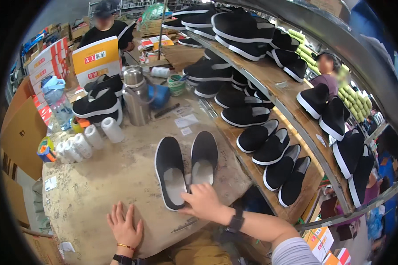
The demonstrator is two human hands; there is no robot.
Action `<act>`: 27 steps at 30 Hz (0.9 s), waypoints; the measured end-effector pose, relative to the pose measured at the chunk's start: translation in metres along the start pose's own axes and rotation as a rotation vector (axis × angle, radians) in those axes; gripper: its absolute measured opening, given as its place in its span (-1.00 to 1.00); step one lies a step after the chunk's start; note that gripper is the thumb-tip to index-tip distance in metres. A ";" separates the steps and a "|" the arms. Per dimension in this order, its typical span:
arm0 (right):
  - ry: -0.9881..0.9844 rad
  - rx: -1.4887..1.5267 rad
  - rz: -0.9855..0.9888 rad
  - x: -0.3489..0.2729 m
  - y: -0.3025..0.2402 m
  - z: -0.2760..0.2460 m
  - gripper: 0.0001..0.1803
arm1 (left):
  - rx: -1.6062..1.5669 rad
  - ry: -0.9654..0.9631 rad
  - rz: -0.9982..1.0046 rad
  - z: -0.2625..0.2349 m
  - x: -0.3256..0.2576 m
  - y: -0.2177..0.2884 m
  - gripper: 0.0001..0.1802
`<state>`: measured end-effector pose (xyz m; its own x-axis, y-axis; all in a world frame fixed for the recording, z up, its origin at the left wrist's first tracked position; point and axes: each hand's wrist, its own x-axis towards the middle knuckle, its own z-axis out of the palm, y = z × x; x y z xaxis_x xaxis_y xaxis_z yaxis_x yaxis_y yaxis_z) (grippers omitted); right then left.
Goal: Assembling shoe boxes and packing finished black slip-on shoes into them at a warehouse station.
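Two black slip-on shoes with white sole edges and pale insoles, the left shoe (pixel 168 154) and the right shoe (pixel 204 148), lie side by side on the worn tabletop (pixel 88 190), toes pointing away from me. My right hand (pixel 203 202) is closed at their heels, its fingertips on the left shoe's inner heel edge. That hand hides the right shoe's heel, so its grip there does not show fully. Flat on the table to the left of the shoes rests my left hand (pixel 125 225), fingers spread, holding nothing.
On my right, a shelf rack (pixel 292 101) holds several black shoes. White rolls (pixel 112 130), a steel flask (pixel 136 99), a water bottle (pixel 57 101) and more shoes (pixel 97 106) stand at the back left. Two people (pixel 104 31) are farther off, beyond table and rack.
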<state>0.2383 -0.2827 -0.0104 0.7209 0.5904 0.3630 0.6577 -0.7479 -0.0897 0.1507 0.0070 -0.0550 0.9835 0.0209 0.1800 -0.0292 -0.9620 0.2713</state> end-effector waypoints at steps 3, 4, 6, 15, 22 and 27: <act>0.161 0.197 -0.110 0.012 0.022 -0.013 -0.61 | 0.006 -0.002 0.012 0.005 0.004 0.000 -0.34; 0.160 0.201 -0.104 0.017 0.025 -0.026 -0.61 | 0.009 -0.009 0.014 0.005 0.006 -0.001 -0.34; 0.272 0.151 -0.115 0.017 0.028 -0.072 -0.61 | 0.012 -0.034 -0.017 0.004 0.003 0.000 -0.35; 0.276 -0.453 0.270 -0.001 0.190 -0.149 -0.57 | 0.055 -0.036 -0.017 0.003 0.002 0.001 -0.32; 0.319 -0.231 0.959 -0.092 0.403 -0.151 -0.26 | 0.028 -0.037 -0.035 0.005 0.007 0.004 -0.36; 0.284 -0.479 0.927 -0.121 0.472 -0.155 -0.23 | 0.032 -0.049 -0.017 0.005 0.007 0.001 -0.36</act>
<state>0.4277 -0.7545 0.0468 0.7764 -0.3124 0.5474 -0.3159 -0.9444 -0.0909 0.1589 0.0047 -0.0584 0.9913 0.0251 0.1290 -0.0072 -0.9698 0.2439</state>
